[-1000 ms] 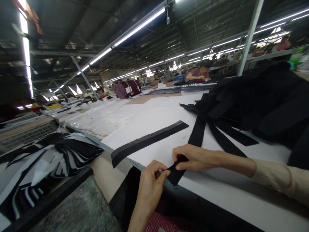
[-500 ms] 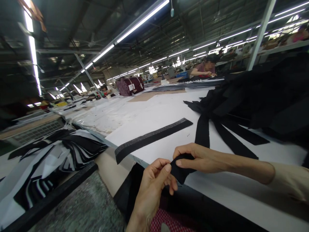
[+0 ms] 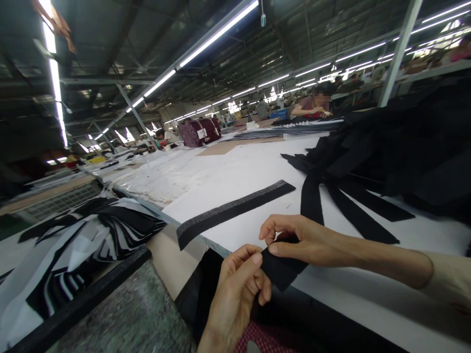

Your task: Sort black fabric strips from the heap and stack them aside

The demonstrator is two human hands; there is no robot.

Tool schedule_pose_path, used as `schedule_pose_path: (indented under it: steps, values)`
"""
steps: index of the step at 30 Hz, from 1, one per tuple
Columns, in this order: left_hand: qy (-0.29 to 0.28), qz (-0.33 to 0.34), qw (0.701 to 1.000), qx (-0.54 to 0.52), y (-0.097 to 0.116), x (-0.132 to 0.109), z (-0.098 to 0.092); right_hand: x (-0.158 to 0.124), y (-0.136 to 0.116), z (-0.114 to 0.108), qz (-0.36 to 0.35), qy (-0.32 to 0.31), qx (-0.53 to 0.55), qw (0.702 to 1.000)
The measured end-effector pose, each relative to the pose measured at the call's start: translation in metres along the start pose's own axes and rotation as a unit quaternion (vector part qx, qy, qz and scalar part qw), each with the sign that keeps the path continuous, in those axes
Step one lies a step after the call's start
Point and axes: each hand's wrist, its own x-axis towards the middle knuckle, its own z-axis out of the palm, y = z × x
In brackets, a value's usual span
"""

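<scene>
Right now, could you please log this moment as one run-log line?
left hand: pinches black strip | right hand: pinches same strip | grey strip: flat on table | black pile: behind right hand

Two hands: left hand [image 3: 239, 289], right hand [image 3: 300, 240]. One grey strip [image 3: 235, 208]; three black strips [image 3: 362, 215] fanning from one black pile [image 3: 405, 147]

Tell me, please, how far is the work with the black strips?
Done, it seems: one grey stack lies flat on the table. In hand: left hand and right hand pinch the end of one black strip. Remaining: several strips fan from the black pile.
</scene>
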Motion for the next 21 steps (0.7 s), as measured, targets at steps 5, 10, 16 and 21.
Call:
schedule_pose_path:
  steps: [5,10,16,21]
  values:
    - [-0.002,0.007,0.999,0.036,-0.0022,-0.0012,0.0009,0.0001,-0.0036,-0.0017,0.007,-0.024,0.052,0.998]
    - [-0.001,0.017,0.999,0.030,-0.0045,-0.0029,0.0025,0.0000,-0.0045,-0.0010,0.010,-0.027,0.099,0.995]
    - [0.006,0.044,0.999,0.025,-0.0064,-0.0052,0.0030,0.0009,0.0035,-0.0004,0.023,-0.028,0.166,0.985]
    - [-0.001,0.051,0.998,0.047,-0.0057,-0.0049,0.0028,0.0005,0.0026,-0.0008,0.016,-0.028,0.150,0.988]
